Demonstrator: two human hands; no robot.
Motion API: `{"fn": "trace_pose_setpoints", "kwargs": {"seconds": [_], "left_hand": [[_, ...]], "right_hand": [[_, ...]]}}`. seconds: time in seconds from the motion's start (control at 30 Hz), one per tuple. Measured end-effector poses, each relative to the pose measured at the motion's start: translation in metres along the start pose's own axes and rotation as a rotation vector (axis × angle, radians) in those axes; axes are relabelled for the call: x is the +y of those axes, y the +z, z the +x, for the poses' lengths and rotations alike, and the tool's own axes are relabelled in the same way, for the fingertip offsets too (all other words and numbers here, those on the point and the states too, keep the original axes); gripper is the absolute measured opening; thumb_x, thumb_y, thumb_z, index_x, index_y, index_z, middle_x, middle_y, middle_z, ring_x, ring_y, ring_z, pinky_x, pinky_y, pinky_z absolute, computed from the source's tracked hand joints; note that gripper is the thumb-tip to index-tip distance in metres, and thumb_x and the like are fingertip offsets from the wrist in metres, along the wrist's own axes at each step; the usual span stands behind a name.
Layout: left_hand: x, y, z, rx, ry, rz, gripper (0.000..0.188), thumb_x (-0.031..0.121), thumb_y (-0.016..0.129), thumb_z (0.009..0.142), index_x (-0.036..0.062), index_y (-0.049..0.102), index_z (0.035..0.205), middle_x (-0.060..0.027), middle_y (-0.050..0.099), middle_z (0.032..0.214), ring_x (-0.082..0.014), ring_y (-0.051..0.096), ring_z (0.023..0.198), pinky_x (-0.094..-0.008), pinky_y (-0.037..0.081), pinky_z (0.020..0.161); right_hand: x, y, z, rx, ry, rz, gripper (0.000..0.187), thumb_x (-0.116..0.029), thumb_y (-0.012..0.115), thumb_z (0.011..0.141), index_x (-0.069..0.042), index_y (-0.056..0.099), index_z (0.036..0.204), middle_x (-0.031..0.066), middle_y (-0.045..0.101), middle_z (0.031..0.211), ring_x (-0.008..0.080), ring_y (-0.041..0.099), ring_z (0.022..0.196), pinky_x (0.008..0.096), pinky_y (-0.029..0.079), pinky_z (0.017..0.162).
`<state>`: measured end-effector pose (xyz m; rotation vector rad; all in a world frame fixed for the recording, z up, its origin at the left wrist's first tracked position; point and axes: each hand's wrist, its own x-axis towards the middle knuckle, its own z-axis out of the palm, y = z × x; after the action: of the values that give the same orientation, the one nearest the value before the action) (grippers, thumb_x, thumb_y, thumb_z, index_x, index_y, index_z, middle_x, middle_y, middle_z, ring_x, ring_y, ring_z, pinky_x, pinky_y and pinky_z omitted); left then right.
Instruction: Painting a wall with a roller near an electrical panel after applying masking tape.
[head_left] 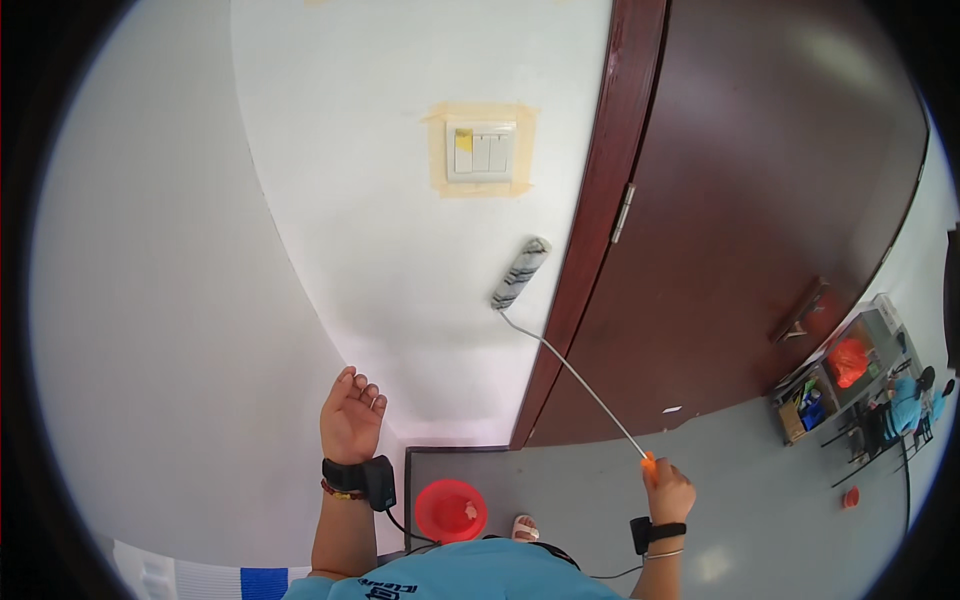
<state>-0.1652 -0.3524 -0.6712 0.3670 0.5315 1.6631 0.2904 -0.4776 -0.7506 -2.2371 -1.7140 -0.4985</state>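
Observation:
My right hand (670, 490) is closed round the orange handle of a paint roller (521, 274). Its long thin metal rod slants up and to the left. The grey-and-black striped roller sleeve lies against the white wall (380, 230), or very close to it, just left of the dark red door frame (590, 240). Above the sleeve is a white light switch panel (481, 152) with masking tape stuck round it and a yellow patch on one switch. My left hand (352, 405) is raised near the wall corner, palm up, fingers loosely curled and apart, holding nothing.
A red bucket (450, 510) stands on the grey floor below my left hand. The dark red door (760, 180) fills the right side. At far right are a table with a red bag (848, 362), a box (800, 412), and people in blue seated there.

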Motion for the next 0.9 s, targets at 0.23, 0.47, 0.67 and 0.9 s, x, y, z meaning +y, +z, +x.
{"fn": "trace_pose_setpoints", "kwargs": {"seconds": [0.23, 0.47, 0.67, 0.9], "left_hand": [[-0.008, 0.0, -0.004, 0.038, -0.024, 0.014, 0.008, 0.015, 0.056, 0.093, 0.0123, 0.058, 0.1, 0.0016, 0.058, 0.081, -0.0155, 0.053, 0.076, -0.0317, 0.043, 0.071], [-0.014, -0.009, -0.005, 0.05, -0.047, 0.046, 0.011, 0.015, 0.056, 0.092, 0.0113, 0.056, 0.103, 0.0006, 0.057, 0.082, -0.0162, 0.054, 0.078, -0.0318, 0.044, 0.073], [-0.013, -0.008, -0.007, 0.044, -0.069, 0.055, 0.011, 0.016, 0.056, 0.092, 0.0108, 0.055, 0.102, 0.0002, 0.057, 0.082, -0.0164, 0.054, 0.078, -0.0319, 0.044, 0.073], [-0.014, -0.013, -0.005, 0.052, -0.092, 0.058, 0.012, 0.015, 0.056, 0.092, 0.0102, 0.055, 0.102, -0.0007, 0.057, 0.083, -0.017, 0.054, 0.078, -0.0318, 0.045, 0.073]], "right_hand": [[0.008, 0.01, 0.006, -0.032, -0.063, 0.017, 0.025, -0.032, 0.072, 0.076, -0.014, 0.057, 0.086, 0.0043, 0.06, 0.064, 0.0251, 0.061, 0.055, 0.0367, 0.049, 0.05], [-0.011, 0.049, -0.036, -0.277, 0.008, 0.248, 0.026, -0.036, 0.065, 0.083, -0.012, 0.058, 0.092, 0.0104, 0.063, 0.065, 0.0309, 0.063, 0.059, 0.0409, 0.05, 0.053], [-0.024, 0.069, -0.063, -0.421, 0.077, 0.314, 0.029, -0.04, 0.061, 0.086, -0.013, 0.059, 0.096, 0.0126, 0.065, 0.068, 0.0342, 0.065, 0.063, 0.0446, 0.052, 0.056], [-0.03, 0.081, -0.094, -0.517, 0.117, 0.278, 0.033, -0.044, 0.059, 0.086, -0.015, 0.06, 0.1, 0.0139, 0.066, 0.072, 0.0363, 0.066, 0.068, 0.0469, 0.053, 0.06]]}}
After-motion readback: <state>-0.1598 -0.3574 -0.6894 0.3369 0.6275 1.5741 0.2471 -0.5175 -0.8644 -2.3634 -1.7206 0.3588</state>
